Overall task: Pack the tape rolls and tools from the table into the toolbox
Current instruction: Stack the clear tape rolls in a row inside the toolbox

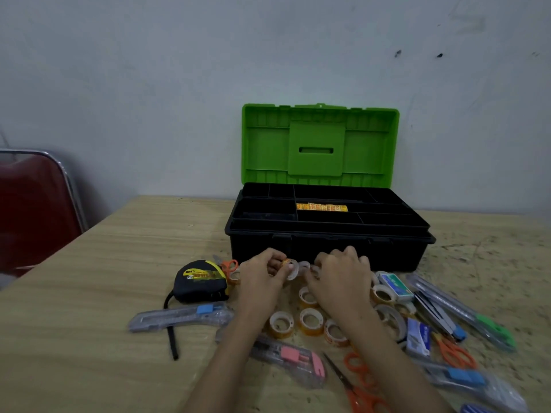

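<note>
Left hand: the left hand [260, 274] is pinching a small tape roll [291, 269] between thumb and fingers, just in front of the toolbox [328, 248].
Right hand: the right hand [340, 274] is curling over more small rolls; what it is gripping is too blurred to tell.
Toolbox: standing open, green lid [320, 144] upright, a row of yellow rolls [322, 207] lying in a middle tray compartment.
Table: loose tape rolls [311, 320], a tape measure [201, 280], cutters [182, 315] and orange scissors [359, 383] are lying around the forearms.

Open toolbox [328, 248]; tape rolls [310, 320] before it.

Right hand [340, 278] hides the tape rolls [304, 268] beneath.
</note>
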